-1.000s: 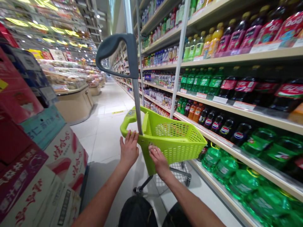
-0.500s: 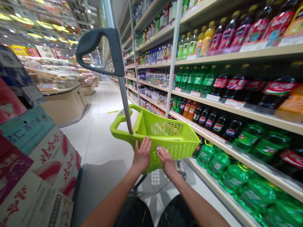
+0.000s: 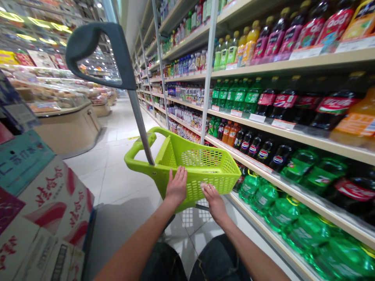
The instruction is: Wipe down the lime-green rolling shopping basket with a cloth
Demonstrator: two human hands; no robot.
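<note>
A lime-green plastic shopping cart with perforated walls stands before my knees. Its grey metal pole rises on the left to a dark grey loop handle. My left hand lies flat against the near side of the basket, fingers stretched and close together. Close beside it, my right hand is at the perforated part of that side, its fingers curled on a small whitish wad, perhaps tissue or cloth. Most of the wad is hidden under the fingertips. The visible part of the basket floor is bare green plastic.
Shelves of bottled drinks run along the right, with large green bottles at the bottom. Stacked cartons stand close on the left. Further off is a rounded display counter. A tiled aisle runs between.
My right hand and the wad have shifted slightly right along the basket side. My left hand stays flat on it. The cart and shelves sit further left in view.
</note>
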